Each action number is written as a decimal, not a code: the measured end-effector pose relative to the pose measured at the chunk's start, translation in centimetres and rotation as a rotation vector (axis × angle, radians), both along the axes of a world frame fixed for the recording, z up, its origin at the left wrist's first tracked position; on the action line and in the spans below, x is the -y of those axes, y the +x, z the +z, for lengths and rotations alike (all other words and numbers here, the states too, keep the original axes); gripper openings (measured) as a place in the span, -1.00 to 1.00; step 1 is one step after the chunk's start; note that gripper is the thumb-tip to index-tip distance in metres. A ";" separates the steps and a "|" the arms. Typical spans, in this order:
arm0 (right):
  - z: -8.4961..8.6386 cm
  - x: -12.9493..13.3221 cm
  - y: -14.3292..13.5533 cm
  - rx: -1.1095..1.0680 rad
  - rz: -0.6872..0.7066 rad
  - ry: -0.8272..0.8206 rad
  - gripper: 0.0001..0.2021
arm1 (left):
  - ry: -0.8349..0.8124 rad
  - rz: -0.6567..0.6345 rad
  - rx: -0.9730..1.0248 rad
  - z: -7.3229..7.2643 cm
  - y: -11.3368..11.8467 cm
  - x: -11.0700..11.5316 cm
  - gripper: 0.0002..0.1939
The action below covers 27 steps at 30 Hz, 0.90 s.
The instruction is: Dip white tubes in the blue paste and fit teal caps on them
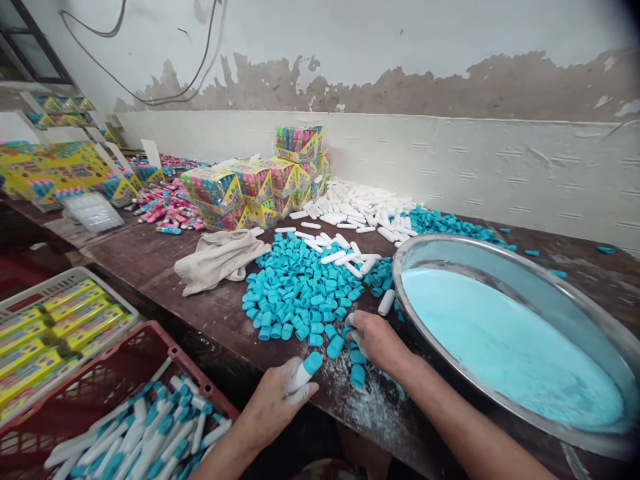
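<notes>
My left hand [277,403] is closed around a white plastic tube [300,379] with a blue cap [313,362] on its upper end. At the near edge of a heap of loose blue caps [300,287], my right hand [375,337] pinches a blue cap [349,331], partly hidden by the fingers. Several single caps lie just below and beside that hand. Behind it, one white tube [387,302] leans near the basin. More white tubes [357,207] are piled beyond the caps, some lying on top of them.
A wide metal basin [413,250] of pale blue powder stands at right. At lower left, a red crate [165,340] holds capped tubes, beside a white basket [123,303] of yellow boxes. A cloth [220,260], stacked display boxes [260,183] and pink-blue tubes [170,203] lie further back.
</notes>
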State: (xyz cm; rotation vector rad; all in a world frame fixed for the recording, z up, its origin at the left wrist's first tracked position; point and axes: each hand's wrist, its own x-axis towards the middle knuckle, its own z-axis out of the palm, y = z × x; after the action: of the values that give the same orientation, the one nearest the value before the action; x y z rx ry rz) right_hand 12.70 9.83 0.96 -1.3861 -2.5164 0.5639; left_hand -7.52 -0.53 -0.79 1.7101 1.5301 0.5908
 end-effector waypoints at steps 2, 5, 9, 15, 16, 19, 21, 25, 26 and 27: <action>0.2 1.1 0.4 -0.139 -0.062 -0.082 -0.91 | 0.000 -0.025 -0.023 0.1 0.2 -0.1 -0.74; 0.6 2.9 0.9 -0.503 -0.116 -0.438 -0.88 | -0.013 -0.076 -0.053 0.3 0.8 -0.2 -0.76; 1.2 4.8 0.7 -0.772 -0.123 -0.771 -0.76 | -0.031 -0.133 -0.079 0.7 1.6 0.0 -0.77; 0.5 6.2 -0.3 -0.737 -0.153 -0.915 -0.76 | -0.017 -0.236 -0.191 0.8 2.2 0.1 -0.80; 0.3 6.3 -0.3 -0.733 -0.163 -0.926 -0.77 | -0.004 -0.249 -0.218 0.6 2.4 0.0 -0.80; -0.1 6.7 -0.7 -0.703 -0.208 -0.888 -0.86 | 0.036 -0.271 -0.309 0.1 2.9 0.0 -0.77; -0.1 7.0 -1.0 -0.634 -0.225 -0.785 -0.94 | 0.041 -0.263 -0.346 0.1 3.3 0.3 -0.76; 0.4 8.0 -1.2 -0.467 -0.088 -0.508 -0.91 | 0.019 -0.227 -0.320 0.9 2.7 1.6 -0.70; 0.5 8.1 -0.9 -0.435 -0.047 -0.477 -0.88 | 0.017 -0.214 -0.309 1.0 1.9 2.1 -0.68; 0.5 8.2 -0.3 -0.421 -0.044 -0.457 -0.79 | 0.010 -0.188 -0.298 0.8 0.6 2.7 -0.67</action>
State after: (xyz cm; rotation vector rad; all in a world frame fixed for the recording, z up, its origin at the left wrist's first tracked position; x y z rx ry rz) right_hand 12.39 1.67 1.41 -1.2761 -2.0893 1.3289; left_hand -6.89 -3.21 0.05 1.9916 1.5422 0.2554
